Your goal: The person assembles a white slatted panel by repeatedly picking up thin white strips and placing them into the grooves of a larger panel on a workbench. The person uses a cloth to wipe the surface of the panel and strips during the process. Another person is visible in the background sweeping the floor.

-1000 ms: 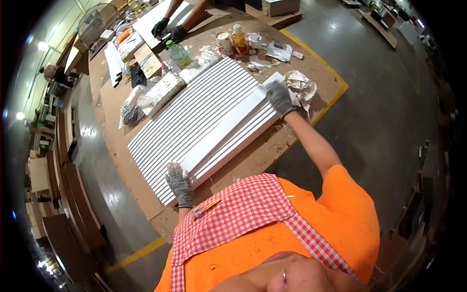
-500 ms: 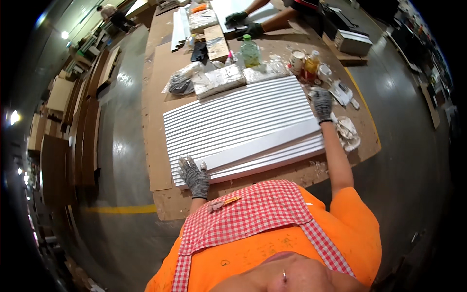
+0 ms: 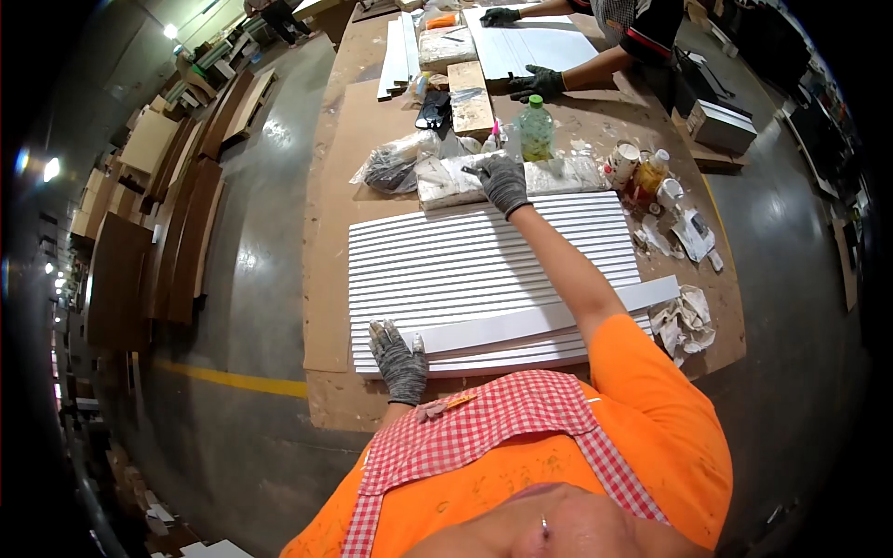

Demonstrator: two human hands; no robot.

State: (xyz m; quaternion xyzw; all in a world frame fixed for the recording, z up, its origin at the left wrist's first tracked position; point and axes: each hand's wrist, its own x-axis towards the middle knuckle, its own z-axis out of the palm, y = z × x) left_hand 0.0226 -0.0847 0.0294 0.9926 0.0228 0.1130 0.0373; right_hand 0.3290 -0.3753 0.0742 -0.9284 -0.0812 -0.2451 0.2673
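Head view: left hand (image 3: 400, 369) spread flat, near left, on the ribbed white boards (image 3: 419, 270) by the loose white strip (image 3: 502, 328)'s left end, right hand (image 3: 505, 186) at the far stained block (image 3: 446, 184), grip unclear, strip jutting right past the boards toward the crumpled cloth (image 3: 686, 321), so a bump from the right forearm (image 3: 563, 260) could skew it.

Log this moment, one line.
Left hand: on striped panel; right hand: over stained block, grip unclear; wide strip: past panel's right edge
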